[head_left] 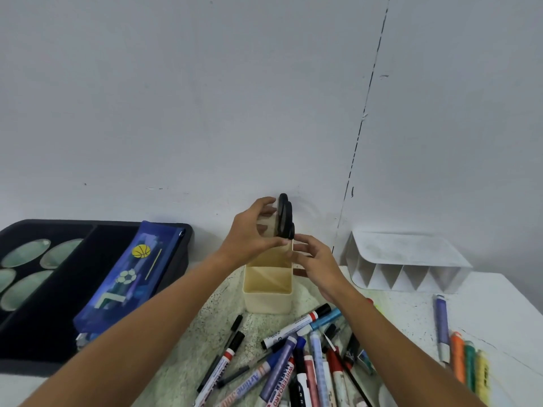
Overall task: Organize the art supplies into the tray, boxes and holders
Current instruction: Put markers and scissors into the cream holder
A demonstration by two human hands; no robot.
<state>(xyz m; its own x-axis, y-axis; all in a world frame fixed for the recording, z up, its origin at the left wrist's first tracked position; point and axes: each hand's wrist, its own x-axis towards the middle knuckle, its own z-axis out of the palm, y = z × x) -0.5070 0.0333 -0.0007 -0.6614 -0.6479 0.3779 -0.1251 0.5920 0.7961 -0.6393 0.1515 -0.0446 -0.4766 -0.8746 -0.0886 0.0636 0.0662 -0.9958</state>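
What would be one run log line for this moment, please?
step: scissors into cream holder | left hand: holds scissors | right hand: steadies holder | markers: loose on table

Matt cream plastic holder; glossy black plastic scissor handles; shiny blue fabric pencil case; matt black tray; speckled, worn tabletop; white plastic divided organiser.
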